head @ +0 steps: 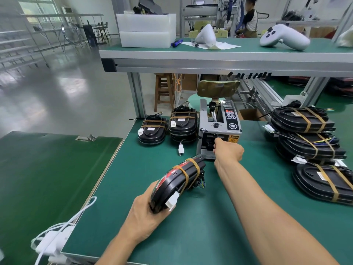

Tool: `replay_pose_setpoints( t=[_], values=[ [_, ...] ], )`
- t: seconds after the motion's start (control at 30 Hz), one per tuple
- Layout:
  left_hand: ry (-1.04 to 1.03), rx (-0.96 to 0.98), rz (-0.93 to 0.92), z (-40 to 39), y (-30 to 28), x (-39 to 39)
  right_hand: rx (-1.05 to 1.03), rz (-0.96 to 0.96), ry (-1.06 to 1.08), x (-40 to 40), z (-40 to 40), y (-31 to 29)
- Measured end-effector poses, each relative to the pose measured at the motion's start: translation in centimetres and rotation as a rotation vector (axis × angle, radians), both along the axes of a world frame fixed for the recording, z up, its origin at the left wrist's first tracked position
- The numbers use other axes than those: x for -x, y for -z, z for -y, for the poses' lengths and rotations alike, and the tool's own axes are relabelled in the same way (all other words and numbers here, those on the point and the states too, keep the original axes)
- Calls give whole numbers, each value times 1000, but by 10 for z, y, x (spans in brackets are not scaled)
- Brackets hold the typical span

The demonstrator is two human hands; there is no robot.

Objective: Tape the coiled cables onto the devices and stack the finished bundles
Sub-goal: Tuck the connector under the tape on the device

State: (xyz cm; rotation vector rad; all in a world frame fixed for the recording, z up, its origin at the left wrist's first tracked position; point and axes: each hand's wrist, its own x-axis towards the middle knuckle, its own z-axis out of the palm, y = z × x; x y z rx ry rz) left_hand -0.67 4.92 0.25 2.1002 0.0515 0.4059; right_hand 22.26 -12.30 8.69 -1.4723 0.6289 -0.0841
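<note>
Head view: left hand (pixel 147 211) gripping black device (pixel 177 183) by its near end, tilting it off the green mat (pixel 200 226), two brown tape bands and coiled cable wrapping it, white connector (pixel 172 202) beside the thumb. Right hand (pixel 228 150) reaching ahead to tape dispenser (pixel 219 129), fingers curled at its outlet, pinching hidden, cannot tell. Taped bundles sitting stacked beyond left hand (pixel 168 127) and right of right hand (pixel 313 150).

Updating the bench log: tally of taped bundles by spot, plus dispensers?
In left hand: 1 held bundle
Left of tape dispenser: 2 stacks, layers unclear
Right pile: at least 3 bundles visible
Tape dispensers: 1, right hand at its outlet
Total: at least 6 bundles, 1 dispenser
</note>
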Motion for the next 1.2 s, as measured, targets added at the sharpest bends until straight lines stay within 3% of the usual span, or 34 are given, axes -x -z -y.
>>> replay_pose_setpoints(
  t=[0.23,0.53,0.83,1.2],
  values=[
    [10,14,13,0,0,0,177,-62,-304,29,16,15],
    [5,12,18,-2,4,-1,-106,183,-582,86,45,-7],
    [23,64,4,-2,3,0,99,399,-954,121,33,-25],
    [30,85,-19,-3,7,-1,194,419,-1011,127,24,-20]
  ],
)
